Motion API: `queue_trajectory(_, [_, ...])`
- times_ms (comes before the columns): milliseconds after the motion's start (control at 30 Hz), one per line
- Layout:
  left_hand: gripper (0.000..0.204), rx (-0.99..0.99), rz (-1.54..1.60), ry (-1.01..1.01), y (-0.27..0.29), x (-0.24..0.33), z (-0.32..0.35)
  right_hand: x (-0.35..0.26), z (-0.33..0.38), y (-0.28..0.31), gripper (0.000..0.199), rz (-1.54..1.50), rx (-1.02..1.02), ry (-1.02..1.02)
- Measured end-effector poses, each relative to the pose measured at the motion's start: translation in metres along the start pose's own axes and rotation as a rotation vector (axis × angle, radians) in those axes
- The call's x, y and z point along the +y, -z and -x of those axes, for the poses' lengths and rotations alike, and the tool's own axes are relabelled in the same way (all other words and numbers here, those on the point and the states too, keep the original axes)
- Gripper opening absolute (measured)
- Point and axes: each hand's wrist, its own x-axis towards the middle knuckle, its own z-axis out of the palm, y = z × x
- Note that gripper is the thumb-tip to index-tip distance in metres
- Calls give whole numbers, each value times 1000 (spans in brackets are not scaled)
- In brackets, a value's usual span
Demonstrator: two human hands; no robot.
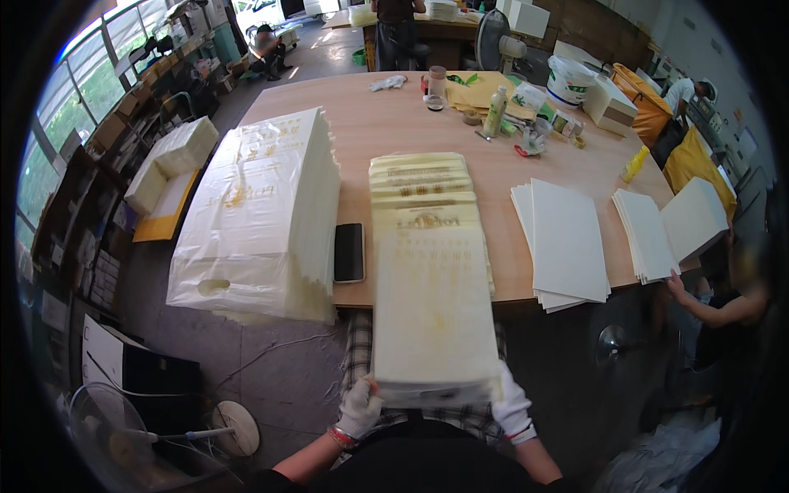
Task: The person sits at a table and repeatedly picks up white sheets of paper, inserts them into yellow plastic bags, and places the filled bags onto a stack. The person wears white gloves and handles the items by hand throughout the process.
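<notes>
A pale, translucent plastic bag [431, 320] with yellow print hangs over the table's near edge toward me; a flat white layer seems to lie inside it. My left hand [359, 407], in a white glove, is closed on the bag's near left corner. At the near right corner my gloved right hand [511, 401] grips its edge, fingers partly hidden. Beneath and beyond it lies a fanned row of similar bags [419, 177]. On the left stands a tall stack of printed plastic bags [246, 189], and a black phone [349, 252] lies between the two.
White boards [569, 238] lie to the right, with more boards [641, 234] beside a co-worker's hand [675, 283]. Farther back are a bottle [495, 111], tape rolls, a white bucket [569, 80] and a cardboard box [610, 105]. A fan [234, 427] stands on the floor at lower left.
</notes>
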Motion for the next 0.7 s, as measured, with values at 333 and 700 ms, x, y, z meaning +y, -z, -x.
queue_trajectory(333, [12,-78,47,-394,4,68,-62,58,-22,-29,39,-726,13,-441])
queue_trajectory(700, [9,714,471,-752,167,142,-111,-178,-187,-95,28,-238,199,870])
